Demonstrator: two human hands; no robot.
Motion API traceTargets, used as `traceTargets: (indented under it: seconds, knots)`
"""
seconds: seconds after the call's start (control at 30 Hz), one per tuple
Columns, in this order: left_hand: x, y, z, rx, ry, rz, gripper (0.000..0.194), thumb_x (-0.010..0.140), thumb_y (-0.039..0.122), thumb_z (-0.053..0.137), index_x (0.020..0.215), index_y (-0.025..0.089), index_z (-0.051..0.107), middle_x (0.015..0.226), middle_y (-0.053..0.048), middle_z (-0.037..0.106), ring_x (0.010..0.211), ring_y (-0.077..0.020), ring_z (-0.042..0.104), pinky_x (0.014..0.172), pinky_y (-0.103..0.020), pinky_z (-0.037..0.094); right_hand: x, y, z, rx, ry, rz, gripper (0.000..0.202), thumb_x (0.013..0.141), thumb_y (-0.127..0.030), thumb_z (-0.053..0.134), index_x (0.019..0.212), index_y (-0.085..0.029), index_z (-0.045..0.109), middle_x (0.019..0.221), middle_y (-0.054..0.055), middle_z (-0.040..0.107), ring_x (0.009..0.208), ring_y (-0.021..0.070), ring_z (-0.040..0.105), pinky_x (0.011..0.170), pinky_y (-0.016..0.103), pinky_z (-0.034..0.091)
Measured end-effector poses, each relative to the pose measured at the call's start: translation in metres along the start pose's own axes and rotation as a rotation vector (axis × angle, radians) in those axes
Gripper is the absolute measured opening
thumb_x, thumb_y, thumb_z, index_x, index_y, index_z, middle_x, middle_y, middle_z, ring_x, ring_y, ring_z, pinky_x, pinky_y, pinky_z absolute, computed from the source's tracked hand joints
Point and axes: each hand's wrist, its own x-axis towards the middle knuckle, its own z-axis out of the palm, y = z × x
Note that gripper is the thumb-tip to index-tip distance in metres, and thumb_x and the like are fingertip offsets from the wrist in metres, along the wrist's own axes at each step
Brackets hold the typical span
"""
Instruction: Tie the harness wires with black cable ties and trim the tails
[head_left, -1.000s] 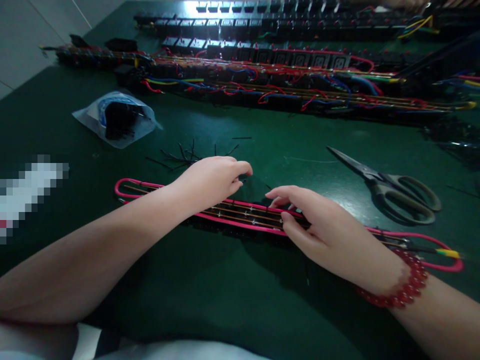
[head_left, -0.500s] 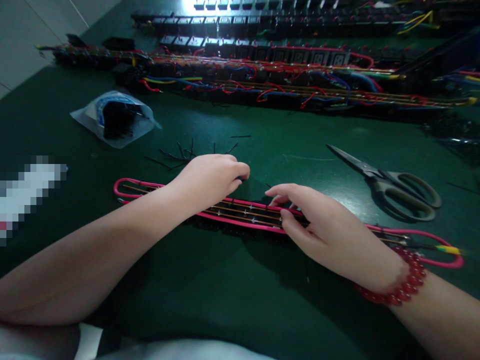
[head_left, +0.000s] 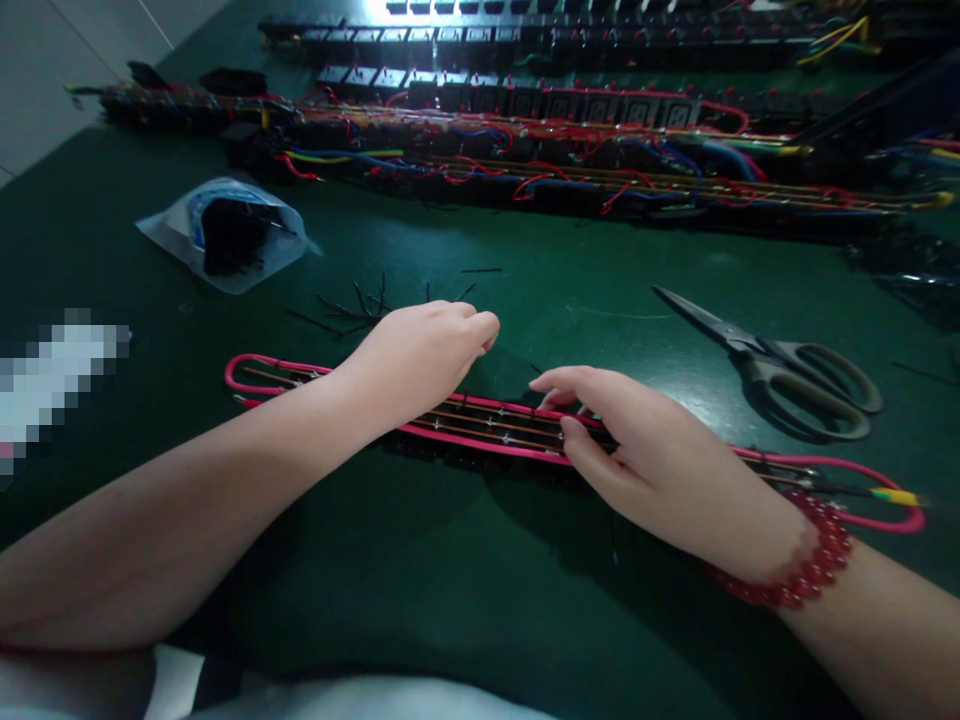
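A long narrow black strip with metal rails [head_left: 491, 423] lies across the green table, with a pink cable [head_left: 517, 452] looped around its edges. My left hand [head_left: 442, 350] is over the strip's far edge, fingers curled closed; whatever they pinch is hidden. My right hand [head_left: 637, 440], wearing a red bead bracelet, rests over the strip with thumb and fingers parted, the fingertips by the cable's far side. Small black ties sit along the cable. Loose black ties [head_left: 360, 308] lie beyond my left hand.
Open-bladed scissors [head_left: 765, 365] lie right of centre. A clear bag of black ties [head_left: 240, 235] is at the left. Long wired assemblies [head_left: 525, 180] span the back. A blurred-out pale item [head_left: 60, 380] sits at the left edge, and dark bundled material [head_left: 911, 270] at the right.
My left hand's fingers have drawn closer together, and the hand has risen slightly in the view. My right hand has hardly moved.
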Motion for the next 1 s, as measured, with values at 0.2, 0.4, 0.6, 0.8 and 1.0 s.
traceTargets:
  seconds: [0.2, 0.4, 0.6, 0.8, 1.0]
  knots:
    - [-0.003, 0.005, -0.004, -0.061, 0.117, 0.037, 0.022, 0.099, 0.015, 0.041, 0.111, 0.019, 0.059, 0.101, -0.005, 0.068, 0.098, -0.0207, 0.065, 0.081, -0.030, 0.049, -0.002, 0.001, 0.000, 0.011, -0.002, 0.004, 0.031, 0.096, -0.020, 0.044, 0.124, -0.020, 0.057, 0.107, 0.009, 0.074, 0.088, 0.0217, 0.071, 0.072, 0.034, 0.056]
    - [-0.009, 0.017, -0.016, -0.246, 0.239, 0.096, 0.011, 0.094, 0.018, 0.055, 0.104, 0.021, 0.061, 0.096, 0.001, 0.070, 0.088, -0.0138, 0.066, 0.079, -0.024, 0.049, 0.000, 0.000, -0.001, 0.100, 0.011, 0.034, 0.025, 0.096, -0.023, 0.049, 0.119, -0.021, 0.058, 0.106, 0.007, 0.074, 0.087, 0.0203, 0.071, 0.070, 0.032, 0.054]
    - [-0.017, 0.033, -0.016, -0.403, 0.197, 0.215, 0.016, 0.094, 0.013, 0.059, 0.109, 0.019, 0.061, 0.094, 0.002, 0.073, 0.085, -0.0129, 0.069, 0.074, -0.022, 0.048, 0.004, -0.001, -0.004, 0.155, 0.070, 0.008, 0.015, 0.097, -0.026, 0.052, 0.107, -0.021, 0.062, 0.089, 0.004, 0.073, 0.075, 0.0179, 0.067, 0.060, 0.028, 0.048]
    - [-0.022, 0.041, -0.011, -0.364, 0.217, 0.273, 0.024, 0.094, 0.010, 0.059, 0.116, 0.019, 0.059, 0.098, 0.000, 0.074, 0.086, -0.0148, 0.070, 0.071, -0.023, 0.048, 0.004, 0.000, -0.006, 0.169, 0.109, -0.046, 0.010, 0.094, -0.019, 0.053, 0.095, -0.020, 0.063, 0.080, 0.001, 0.069, 0.066, 0.0149, 0.062, 0.053, 0.025, 0.043]
    - [-0.023, 0.042, -0.010, -0.350, 0.240, 0.292, 0.031, 0.091, 0.007, 0.062, 0.120, 0.020, 0.056, 0.096, 0.001, 0.074, 0.083, -0.0145, 0.070, 0.070, -0.023, 0.048, 0.003, 0.002, -0.006, 0.210, 0.151, -0.086, 0.008, 0.093, -0.017, 0.055, 0.093, -0.021, 0.063, 0.080, 0.000, 0.068, 0.067, 0.0136, 0.062, 0.057, 0.024, 0.045]
